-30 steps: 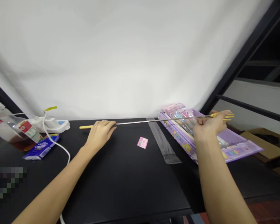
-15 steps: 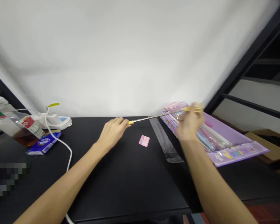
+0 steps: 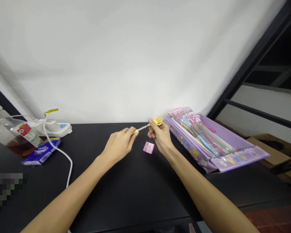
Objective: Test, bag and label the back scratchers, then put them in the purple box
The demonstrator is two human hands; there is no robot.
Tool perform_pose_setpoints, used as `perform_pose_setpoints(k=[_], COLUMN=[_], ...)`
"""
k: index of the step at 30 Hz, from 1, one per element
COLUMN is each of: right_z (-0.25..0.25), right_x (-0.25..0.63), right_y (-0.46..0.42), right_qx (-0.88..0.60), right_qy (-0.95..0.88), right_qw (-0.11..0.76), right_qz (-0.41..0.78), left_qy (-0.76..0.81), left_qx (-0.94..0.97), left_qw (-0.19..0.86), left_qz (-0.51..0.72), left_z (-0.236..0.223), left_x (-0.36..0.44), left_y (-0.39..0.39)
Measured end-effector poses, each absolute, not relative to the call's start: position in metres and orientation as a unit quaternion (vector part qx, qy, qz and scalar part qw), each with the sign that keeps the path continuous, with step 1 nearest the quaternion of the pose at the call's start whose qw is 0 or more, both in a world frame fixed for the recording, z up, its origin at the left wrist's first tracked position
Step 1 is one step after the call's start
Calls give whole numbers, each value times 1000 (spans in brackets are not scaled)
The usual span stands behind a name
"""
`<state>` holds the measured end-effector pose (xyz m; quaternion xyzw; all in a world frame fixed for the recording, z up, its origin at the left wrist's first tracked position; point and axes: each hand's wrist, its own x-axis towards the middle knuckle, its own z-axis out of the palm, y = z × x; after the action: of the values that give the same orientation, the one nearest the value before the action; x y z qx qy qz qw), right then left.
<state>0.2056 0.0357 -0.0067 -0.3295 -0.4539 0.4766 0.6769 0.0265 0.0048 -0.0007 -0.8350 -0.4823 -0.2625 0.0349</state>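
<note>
A yellow telescopic back scratcher [image 3: 158,120] with a claw-shaped head is held between both hands above the black table. My left hand [image 3: 120,142] is closed around its yellow handle end. Just below the claw, my right hand [image 3: 161,134] pinches the neck, the curved prongs standing up above the fingers. A short length of metal shaft shows between the hands. Under it on the table lies a small pink square card [image 3: 148,147]. To the right of my right hand stands an open purple box [image 3: 235,137] with several wrapped back scratchers [image 3: 206,136] inside.
At left are a bottle of brown liquid [image 3: 19,136], a blue packet [image 3: 42,151] and a white power strip [image 3: 60,128] with a white cable [image 3: 68,158]. A white wall [image 3: 135,64] rises behind the black table [image 3: 133,194]. Cardboard boxes [image 3: 264,150] sit beyond its right side.
The back scratcher's metal shaft has been pushed in from long to short. My right hand has come left, close to my left hand. The clear plastic strip on the table no longer shows.
</note>
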Motion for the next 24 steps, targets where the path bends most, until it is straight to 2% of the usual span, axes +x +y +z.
perform_pose_setpoints(k=[8, 12, 19, 24], right_z=[-15, -12, 9, 15], right_x=[209, 212, 248, 248], right_y=[37, 39, 51, 55], right_qx=[-365, -359, -367, -360], right_qy=[-501, -480, -356, -336], right_qw=[604, 618, 736, 753], right_qz=[501, 508, 445, 435], left_qy=[-518, -521, -488, -497], left_qx=[-827, -828, -858, -859], left_qw=[-76, -82, 15, 70], left_qz=[-204, -191, -161, -104], left_z=[-1, 5, 13, 17], left_x=[18, 14, -4, 15], left_y=[7, 13, 20, 19])
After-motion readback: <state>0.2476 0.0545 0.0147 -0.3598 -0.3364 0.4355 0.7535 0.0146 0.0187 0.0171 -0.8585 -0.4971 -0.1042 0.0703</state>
